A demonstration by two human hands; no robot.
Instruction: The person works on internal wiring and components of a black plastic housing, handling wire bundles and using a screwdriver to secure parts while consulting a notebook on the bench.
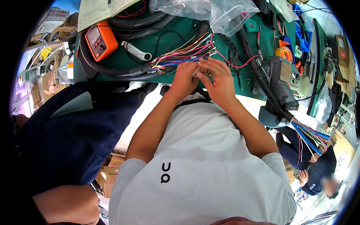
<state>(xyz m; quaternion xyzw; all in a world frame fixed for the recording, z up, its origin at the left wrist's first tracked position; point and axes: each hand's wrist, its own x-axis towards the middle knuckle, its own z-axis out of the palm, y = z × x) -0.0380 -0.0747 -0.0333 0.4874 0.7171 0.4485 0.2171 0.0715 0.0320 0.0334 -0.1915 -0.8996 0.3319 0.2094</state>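
My left hand [184,78] and my right hand [221,80] meet at the near edge of the green table. Between them sit several thick wire ends [207,71], with bare tips pointing toward me. Fingers of both hands are closed around these wires, and the right thumb presses on them from the near side. Just beyond runs a thick black cable [127,71], whose stripped end fans out into many coloured wires [183,52]. How far the held wires reach behind my fingers is hidden.
An orange multimeter [100,40], a grey-handled tool [135,51] and a clear plastic bag [225,15] lie on the table. Orange tape [284,55] and a bench vise [281,75] are at right. Another cable's wires [309,137] hang off the right. People stand on both sides.
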